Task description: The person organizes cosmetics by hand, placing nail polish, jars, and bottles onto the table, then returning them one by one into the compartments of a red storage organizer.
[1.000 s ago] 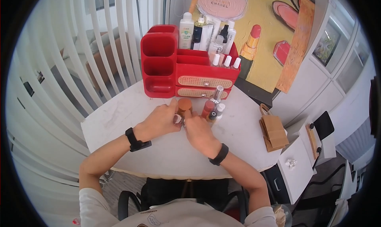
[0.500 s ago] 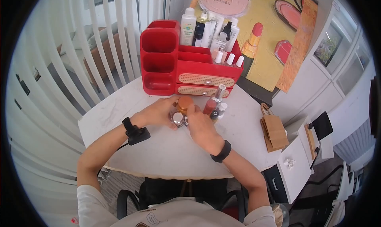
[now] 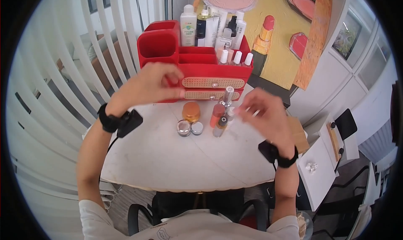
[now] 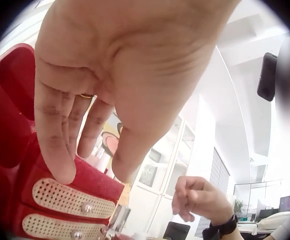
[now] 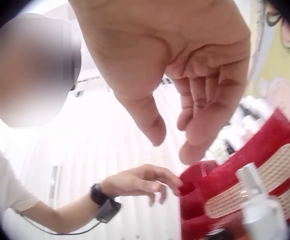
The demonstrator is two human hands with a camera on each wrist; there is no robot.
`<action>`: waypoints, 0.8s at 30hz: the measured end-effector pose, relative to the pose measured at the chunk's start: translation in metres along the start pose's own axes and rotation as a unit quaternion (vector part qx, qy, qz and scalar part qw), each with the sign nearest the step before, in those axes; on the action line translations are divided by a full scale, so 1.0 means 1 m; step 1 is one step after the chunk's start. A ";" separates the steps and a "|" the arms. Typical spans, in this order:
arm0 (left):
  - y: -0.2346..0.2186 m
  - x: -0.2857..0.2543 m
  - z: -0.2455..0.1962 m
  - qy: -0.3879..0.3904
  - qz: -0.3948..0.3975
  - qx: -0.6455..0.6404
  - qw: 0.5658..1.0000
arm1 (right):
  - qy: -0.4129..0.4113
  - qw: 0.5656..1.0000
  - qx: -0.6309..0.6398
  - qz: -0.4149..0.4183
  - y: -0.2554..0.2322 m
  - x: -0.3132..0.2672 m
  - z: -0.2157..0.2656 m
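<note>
My left hand (image 3: 153, 85) hovers in front of the left side of the red organizer (image 3: 158, 42), fingers loosely bent and empty; the left wrist view shows its bare palm. To the right, my right hand (image 3: 266, 114) is lifted beside the small bottles, fingers slightly curled around nothing. Between the hands, an orange-lidded jar (image 3: 191, 111) stands behind two small silver-lidded jars, one left (image 3: 183, 128) and one right (image 3: 196, 128). Nearest the right hand are a pinkish-red bottle (image 3: 216, 114), a black-capped bottle (image 3: 220, 126), a silver-capped bottle (image 3: 228, 95) and a white-capped bottle (image 3: 230, 113).
Several tall bottles, including a white one (image 3: 188, 28), and white-capped nail polishes (image 3: 237, 57) stand in the organizer, above two woven-front drawers (image 3: 201, 83). A brown paper bag (image 3: 297, 135) sits at the right table edge, partly hidden by my right arm. Vertical blinds hang left.
Both hands have come off the jars and moved apart: the left up toward the organizer, the right out past the bottles. The three jars now stand grouped on the table.
</note>
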State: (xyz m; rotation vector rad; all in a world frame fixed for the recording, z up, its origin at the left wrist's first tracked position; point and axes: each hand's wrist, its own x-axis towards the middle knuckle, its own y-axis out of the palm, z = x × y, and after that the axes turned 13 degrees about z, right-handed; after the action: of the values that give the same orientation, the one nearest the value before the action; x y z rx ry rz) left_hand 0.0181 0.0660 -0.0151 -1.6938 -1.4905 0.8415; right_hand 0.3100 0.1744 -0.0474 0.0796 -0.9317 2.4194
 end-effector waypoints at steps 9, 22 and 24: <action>-0.015 0.109 -0.030 0.079 -0.122 0.109 0.983 | 0.058 0.958 0.273 -0.067 -0.031 0.009 -0.109; -0.015 0.151 -0.046 0.042 -0.057 0.153 0.986 | 0.064 0.934 0.347 -0.051 -0.036 -0.006 -0.118; -0.023 0.145 -0.051 0.049 -0.076 0.149 0.985 | 0.060 0.932 0.355 -0.048 -0.037 -0.005 -0.120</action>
State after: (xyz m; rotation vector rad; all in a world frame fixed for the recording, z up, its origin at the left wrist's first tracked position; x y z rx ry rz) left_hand 0.0660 0.2065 0.0294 -1.3643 -1.3345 0.8388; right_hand 0.3488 0.2715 -0.1176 0.2283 0.0371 2.5112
